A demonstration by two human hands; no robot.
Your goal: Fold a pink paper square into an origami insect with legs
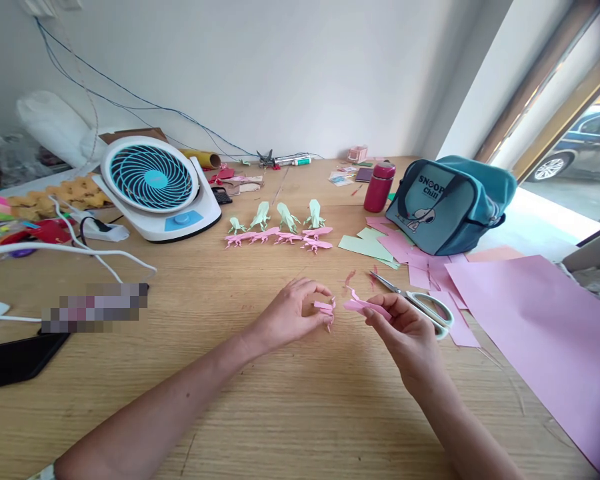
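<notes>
My left hand (pixel 300 310) has its thumb and fingers closed around a small pink folded paper piece (pixel 324 307) with thin leg-like strips. Between the thumb and fingers of my right hand (pixel 400 323) is a longer pink paper piece (pixel 367 305), with a thin crinkled strip rising from its left end. The two pieces are close together but apart, above the wooden table (pixel 260 400). White-handled scissors (pixel 415 300) lie just behind my right hand, blades pointing to the far left. Farther back stand a row of pink paper insects (pixel 280 237) and several green paper insects (pixel 287 217).
Pink sheets (pixel 540 333) and green paper scraps (pixel 363 247) lie to the right. Behind them are a red bottle (pixel 380 187) and a teal bag (pixel 445 207). At left are a fan (pixel 153 180), white cables (pixel 105 250) and a black flat object (pixel 20 360).
</notes>
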